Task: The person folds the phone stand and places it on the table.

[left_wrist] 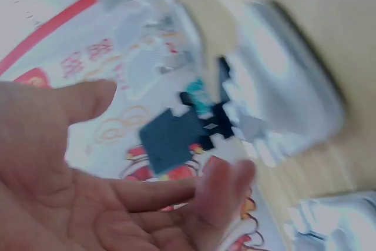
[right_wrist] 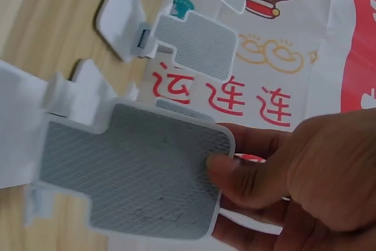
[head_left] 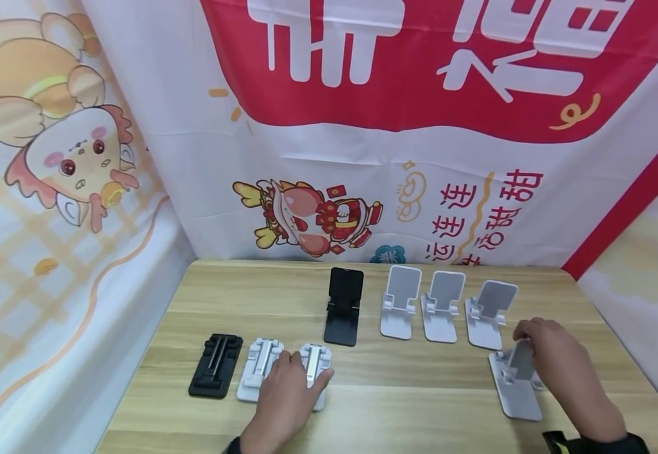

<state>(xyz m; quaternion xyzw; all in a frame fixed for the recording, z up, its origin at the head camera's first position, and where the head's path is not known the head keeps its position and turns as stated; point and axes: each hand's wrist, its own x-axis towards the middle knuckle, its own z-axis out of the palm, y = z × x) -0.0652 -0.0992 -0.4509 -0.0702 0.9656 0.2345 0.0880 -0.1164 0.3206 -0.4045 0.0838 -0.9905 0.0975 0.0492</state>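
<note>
My right hand [head_left: 561, 369] pinches the upper plate of a white phone stand [head_left: 520, 400] on the right of the table. In the right wrist view, the thumb presses the plate's grey textured pad [right_wrist: 147, 171], with the fingers behind it. My left hand [head_left: 287, 394] hovers at two folded white phone stands, one on the left [head_left: 262, 362] and one on the right [head_left: 316, 356], partly covering both. The left wrist view is blurred; there the left palm [left_wrist: 76, 198] shows with thumb and fingers apart and nothing between them.
A folded black phone stand [head_left: 215, 366] lies at the left. Along the back stand an unfolded black phone stand [head_left: 344, 306] and three unfolded white ones, the nearest phone stand [head_left: 484, 321] just beyond my right hand. A printed cloth [head_left: 317, 151] hangs behind the wooden table [head_left: 408, 391].
</note>
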